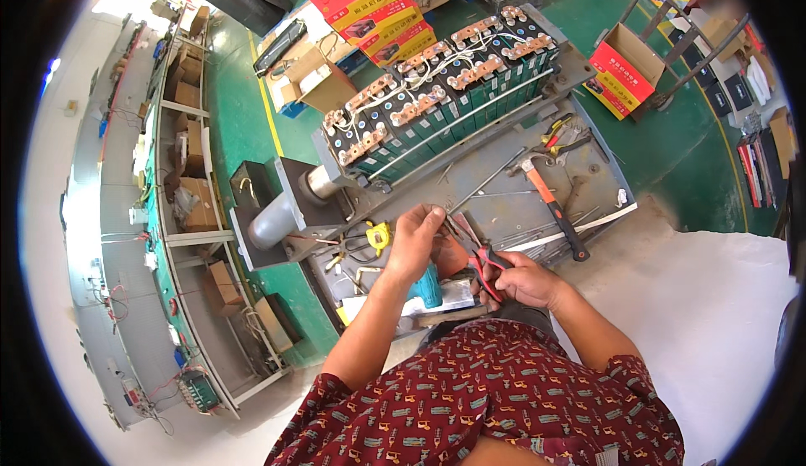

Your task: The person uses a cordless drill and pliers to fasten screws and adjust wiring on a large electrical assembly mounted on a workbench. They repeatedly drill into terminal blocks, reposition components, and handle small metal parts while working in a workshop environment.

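My right hand (527, 281) is closed round the red and black handles of a pair of pliers (484, 266), whose jaws point up toward my left hand. My left hand (413, 243) is closed in a pinch just left of the jaws; what lies between its fingertips is too small to name. Below the hands, a teal tool (427, 286) is partly hidden by my left forearm. Beyond them stands a long battery pack (437, 88) of dark green cells, joined by copper plates and white wires on top.
On the grey metal bench (504, 206) lie a hammer (554, 208), more hand tools (556, 137) and a yellow tape measure (379, 237). A cylinder (277, 218) juts out at the left. Red-yellow cartons (369, 17) stand behind, an open carton (625, 71) at right, shelves (197, 235) far left.
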A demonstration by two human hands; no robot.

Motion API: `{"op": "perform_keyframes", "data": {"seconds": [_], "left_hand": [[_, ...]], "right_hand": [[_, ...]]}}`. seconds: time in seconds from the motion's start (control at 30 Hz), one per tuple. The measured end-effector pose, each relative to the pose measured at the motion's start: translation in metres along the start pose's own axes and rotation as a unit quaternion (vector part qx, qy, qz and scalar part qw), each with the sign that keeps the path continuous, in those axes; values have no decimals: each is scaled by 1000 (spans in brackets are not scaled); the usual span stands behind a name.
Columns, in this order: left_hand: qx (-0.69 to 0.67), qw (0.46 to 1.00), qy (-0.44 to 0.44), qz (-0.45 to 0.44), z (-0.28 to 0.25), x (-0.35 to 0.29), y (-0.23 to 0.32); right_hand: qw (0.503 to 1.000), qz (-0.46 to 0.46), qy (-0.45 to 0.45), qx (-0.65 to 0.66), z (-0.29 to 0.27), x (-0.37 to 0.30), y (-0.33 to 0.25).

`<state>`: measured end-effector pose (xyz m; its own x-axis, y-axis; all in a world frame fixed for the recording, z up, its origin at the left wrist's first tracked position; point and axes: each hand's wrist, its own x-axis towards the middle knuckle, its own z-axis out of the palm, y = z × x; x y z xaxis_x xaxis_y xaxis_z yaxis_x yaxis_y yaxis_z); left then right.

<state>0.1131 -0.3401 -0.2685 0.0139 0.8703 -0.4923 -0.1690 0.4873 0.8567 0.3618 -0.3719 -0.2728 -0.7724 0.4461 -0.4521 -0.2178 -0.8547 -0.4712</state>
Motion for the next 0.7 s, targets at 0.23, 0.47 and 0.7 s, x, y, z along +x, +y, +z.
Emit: {"op": "perform_keyframes", "data": {"seconds": [0.23, 0.47, 0.7], "left_hand": [[85, 992, 48, 78, -43, -21, -27], [648, 753, -30, -113, -137, -76, -169], [679, 732, 3, -56, -128, -60, -203]], "right_hand": [[999, -45, -3, -31, 6, 23, 7], [996, -79, 4, 37, 4, 36, -2], [994, -107, 1, 20, 4, 45, -7]]}}
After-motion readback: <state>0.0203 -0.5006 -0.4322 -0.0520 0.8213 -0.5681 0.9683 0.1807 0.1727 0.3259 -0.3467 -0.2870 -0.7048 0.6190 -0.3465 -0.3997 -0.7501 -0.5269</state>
